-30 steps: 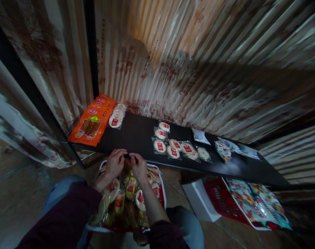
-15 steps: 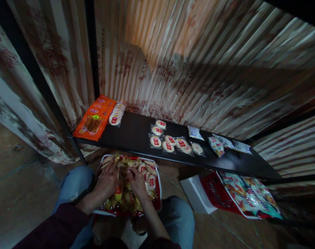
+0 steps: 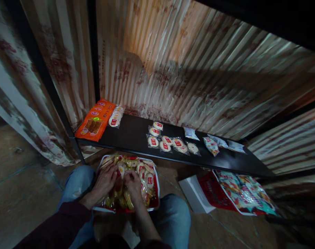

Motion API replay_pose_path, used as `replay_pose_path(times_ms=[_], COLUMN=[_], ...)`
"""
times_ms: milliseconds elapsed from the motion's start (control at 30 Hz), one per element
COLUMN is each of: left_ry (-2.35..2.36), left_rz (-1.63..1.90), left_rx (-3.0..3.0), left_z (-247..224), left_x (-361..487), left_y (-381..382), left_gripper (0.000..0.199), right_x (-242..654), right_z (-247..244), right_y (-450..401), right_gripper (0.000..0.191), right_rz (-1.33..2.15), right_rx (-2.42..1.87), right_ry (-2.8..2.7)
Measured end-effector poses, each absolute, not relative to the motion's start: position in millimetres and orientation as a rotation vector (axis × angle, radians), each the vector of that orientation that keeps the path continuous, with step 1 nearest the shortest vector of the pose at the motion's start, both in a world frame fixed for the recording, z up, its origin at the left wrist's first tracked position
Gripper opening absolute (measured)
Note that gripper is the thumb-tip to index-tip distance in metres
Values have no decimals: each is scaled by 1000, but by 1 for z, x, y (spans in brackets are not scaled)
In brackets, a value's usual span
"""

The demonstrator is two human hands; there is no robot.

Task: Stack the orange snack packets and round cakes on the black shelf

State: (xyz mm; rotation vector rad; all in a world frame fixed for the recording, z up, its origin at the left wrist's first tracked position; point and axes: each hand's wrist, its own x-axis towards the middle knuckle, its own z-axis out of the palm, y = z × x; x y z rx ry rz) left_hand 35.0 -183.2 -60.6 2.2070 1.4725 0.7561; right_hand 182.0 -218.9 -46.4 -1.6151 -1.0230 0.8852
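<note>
Red-and-white basket (image 3: 158,186) holds wrapped biscuits (image 3: 150,180) between my knees (image 3: 173,207). Left hand (image 3: 104,184) over them, right hand (image 3: 134,186) curled; can't tell if either grip holds any. Hard pressing could crack some.

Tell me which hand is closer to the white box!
Your right hand. The right hand is over the middle of the snack basket, left of the white box. The left hand is over the basket's left side, farther away.
</note>
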Motion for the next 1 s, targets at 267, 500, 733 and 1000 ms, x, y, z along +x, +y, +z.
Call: replay_pose_path(times_ms=[267, 500, 733, 1000], left_ry=[1358, 1296, 1373, 1148], left_rz=[861, 898, 937, 1056], left_rx=[2085, 1780, 1640, 1073], left_z=[-34, -11, -5, 16], left_x=[61, 93, 116, 127], left_y=[-183, -198, -203, -203], left_gripper=[38, 40, 41, 39], right_x=[208, 218, 215, 216], right_z=[-27, -2, 16, 38], right_y=[-216, -213, -222, -225], right_gripper=[21, 23, 24, 28], right_rz=[950, 1023, 1074, 1076], right_rx=[-1416, -1245, -1228, -1275], right_ry=[-675, -436, -362, -508])
